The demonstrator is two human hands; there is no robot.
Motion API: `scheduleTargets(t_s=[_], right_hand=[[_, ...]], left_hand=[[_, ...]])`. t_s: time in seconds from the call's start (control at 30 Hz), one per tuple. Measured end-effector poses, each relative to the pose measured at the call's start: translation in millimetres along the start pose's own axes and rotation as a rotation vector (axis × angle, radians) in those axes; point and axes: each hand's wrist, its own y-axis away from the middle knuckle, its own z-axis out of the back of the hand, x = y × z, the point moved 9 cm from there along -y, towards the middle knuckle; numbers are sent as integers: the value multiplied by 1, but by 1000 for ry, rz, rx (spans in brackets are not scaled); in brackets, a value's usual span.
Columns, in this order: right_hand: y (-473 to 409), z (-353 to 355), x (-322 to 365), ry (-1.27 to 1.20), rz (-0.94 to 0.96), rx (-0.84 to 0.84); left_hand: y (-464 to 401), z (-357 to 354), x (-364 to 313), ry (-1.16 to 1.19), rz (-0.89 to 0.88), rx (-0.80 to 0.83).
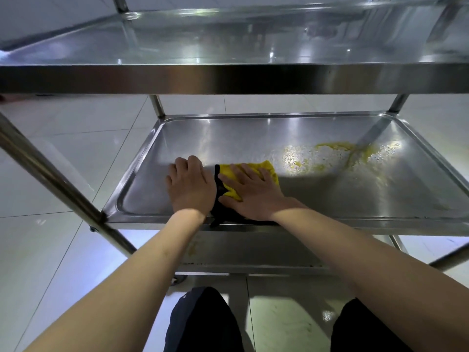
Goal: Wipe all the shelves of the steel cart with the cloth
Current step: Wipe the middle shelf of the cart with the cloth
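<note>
glossy white tiled floor (63, 153), dark trouser knees (203, 321) at the bottom edge

The upper shelf (228, 77) overhangs the middle shelf (330, 199); corner posts (156, 105) flank the open gap between them.

Steel cart (228, 80), middle shelf (330, 194), right hand (251, 191) flat on yellow-and-black cloth (269, 171), left hand (190, 184) resting beside it on bare steel, yellow residue (330, 156) far right, tiled floor (63, 148) below
</note>
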Motion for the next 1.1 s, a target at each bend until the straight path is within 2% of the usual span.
scheduleTargets(t_s=[0.2,0.5,0.73,0.9,1.1], right_hand=[[10,3,-13,-11,27,4],[19,-2,-33,-39,59,-5],[-19,4,-52,2,42,3],[-59,17,-75,18,29,-75],[-69,17,-81,-14,25,-60]], left_hand=[[8,-15,0,-16,-12,7],[9,-24,-5,-86,-54,101],[8,-24,-3,-20,-44,117],[8,-25,-1,-31,-30,118],[7,-22,-1,-29,-10,85]])
